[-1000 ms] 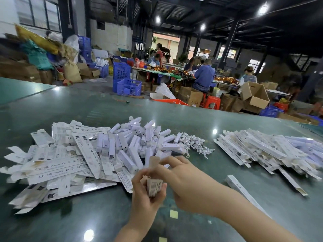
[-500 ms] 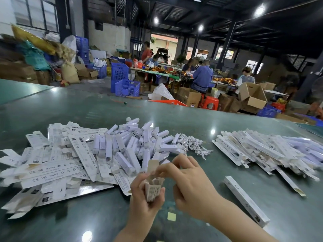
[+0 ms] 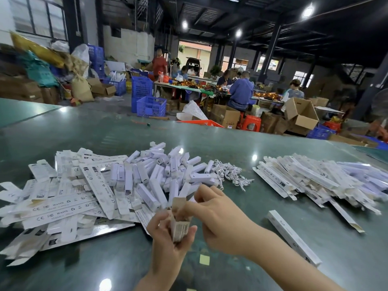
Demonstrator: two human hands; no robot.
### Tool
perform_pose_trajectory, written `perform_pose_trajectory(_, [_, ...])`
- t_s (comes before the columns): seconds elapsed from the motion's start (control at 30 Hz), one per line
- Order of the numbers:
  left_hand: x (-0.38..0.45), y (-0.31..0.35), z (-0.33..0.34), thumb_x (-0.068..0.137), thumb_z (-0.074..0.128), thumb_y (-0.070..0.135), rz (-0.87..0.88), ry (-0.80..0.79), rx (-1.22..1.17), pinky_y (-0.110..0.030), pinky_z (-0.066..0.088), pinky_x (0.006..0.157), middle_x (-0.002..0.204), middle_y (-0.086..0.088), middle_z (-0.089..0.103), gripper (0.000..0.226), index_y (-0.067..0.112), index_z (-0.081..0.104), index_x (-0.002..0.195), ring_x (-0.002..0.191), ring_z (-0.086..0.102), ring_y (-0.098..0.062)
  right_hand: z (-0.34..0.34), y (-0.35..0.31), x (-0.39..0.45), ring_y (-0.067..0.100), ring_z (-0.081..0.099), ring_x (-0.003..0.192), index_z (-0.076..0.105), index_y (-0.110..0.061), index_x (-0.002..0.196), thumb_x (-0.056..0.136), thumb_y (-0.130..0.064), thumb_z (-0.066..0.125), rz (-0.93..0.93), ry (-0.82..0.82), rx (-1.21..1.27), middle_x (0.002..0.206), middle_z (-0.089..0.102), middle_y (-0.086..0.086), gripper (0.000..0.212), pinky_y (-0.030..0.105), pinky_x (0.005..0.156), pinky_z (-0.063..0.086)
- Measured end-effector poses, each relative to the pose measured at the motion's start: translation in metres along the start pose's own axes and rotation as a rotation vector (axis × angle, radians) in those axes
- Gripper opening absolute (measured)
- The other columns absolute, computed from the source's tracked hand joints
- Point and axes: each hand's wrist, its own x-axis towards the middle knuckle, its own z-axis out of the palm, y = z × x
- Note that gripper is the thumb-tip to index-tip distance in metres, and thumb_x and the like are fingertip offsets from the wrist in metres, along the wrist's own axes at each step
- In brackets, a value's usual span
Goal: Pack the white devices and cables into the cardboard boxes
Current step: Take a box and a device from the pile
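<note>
Blue crates (image 3: 151, 106) & seated workers (image 3: 240, 92) in bkgd, yellow note (image 3: 204, 259) on green table (image 3: 117, 133)

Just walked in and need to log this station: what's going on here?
A person is packing at a green table. The left hand holds a small cardboard box upright while the right hand works its open top flap. Loose white devices, cables and flat boxes lie behind.

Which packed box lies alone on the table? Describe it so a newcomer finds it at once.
Start at the green table and find the heap of packed boxes at its right. The single closed box lies nearer the camera, just right of the right hand. Unlike its neighbours, it lies alone, touching nothing.
</note>
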Motion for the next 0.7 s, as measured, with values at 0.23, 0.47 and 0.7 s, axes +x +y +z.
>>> perform_pose_trajectory(0.23, [-0.003,-0.001,0.003,0.072,0.061,-0.027,-0.104,0.054,-0.043,-0.015,0.052,0.066,0.103,-0.009,0.059,0.100,0.066,0.034,0.097,0.077,0.067,-0.002,0.016,0.000,-0.018,0.017,0.032,0.091,0.069,-0.030,0.109,0.052,0.002,0.046,0.020,0.235,-0.090,0.118,0.061,-0.008,0.070,0.037,0.073,0.046])
perform_pose_trajectory(0.47, [0.000,0.000,0.001,0.082,0.066,0.045,-0.068,-0.014,-0.035,-0.018,0.054,0.074,0.111,-0.004,0.060,0.056,0.054,0.026,0.120,0.090,0.068,-0.006,0.030,0.000,-0.018,0.020,0.034,0.096,0.072,-0.034,0.095,0.059,-0.008,0.029,0.062,0.381,-0.149,0.115,0.062,-0.007,0.063,0.031,0.086,0.029])
perform_pose_trajectory(0.7, [-0.001,-0.004,-0.002,0.082,0.067,0.042,-0.033,-0.007,-0.026,-0.020,0.054,0.066,0.105,-0.008,0.061,0.058,0.051,0.026,0.122,0.080,0.068,-0.009,0.037,0.001,-0.014,0.012,0.036,0.086,0.060,-0.030,0.104,0.055,-0.003,0.037,0.029,0.401,-0.010,0.097,0.066,-0.020,0.061,0.024,0.077,0.026])
